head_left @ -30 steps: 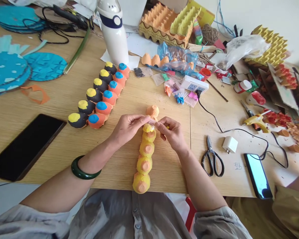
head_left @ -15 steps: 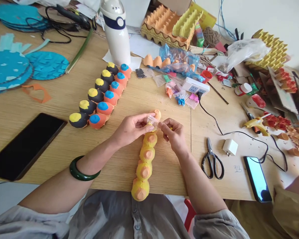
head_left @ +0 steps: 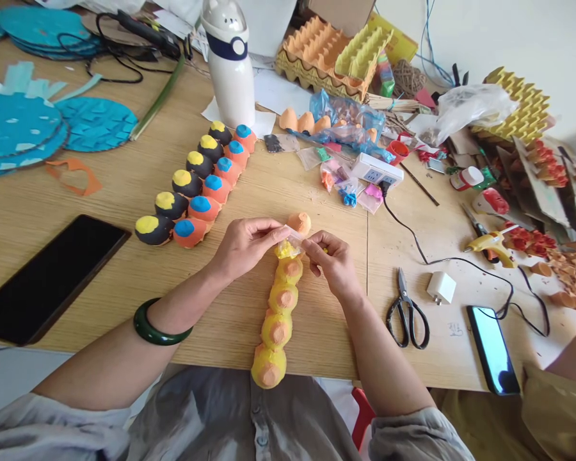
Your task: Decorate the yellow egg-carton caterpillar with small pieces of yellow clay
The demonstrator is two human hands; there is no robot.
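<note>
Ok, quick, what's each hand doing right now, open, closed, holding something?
Left hand: closed, pinching a small clear plastic piece.
Right hand: closed, pinching the same small clear plastic piece from the other side.

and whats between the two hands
Between the left hand and right hand, the head view shows a small clear plastic piece on the yellow egg-carton chain.

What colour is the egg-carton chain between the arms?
The egg-carton chain is yellow, orange-tipped; head view.

Rough, matt paper-pulp egg cups [head_left: 277, 330] on a smooth wood tabletop [head_left: 100, 221].
</note>
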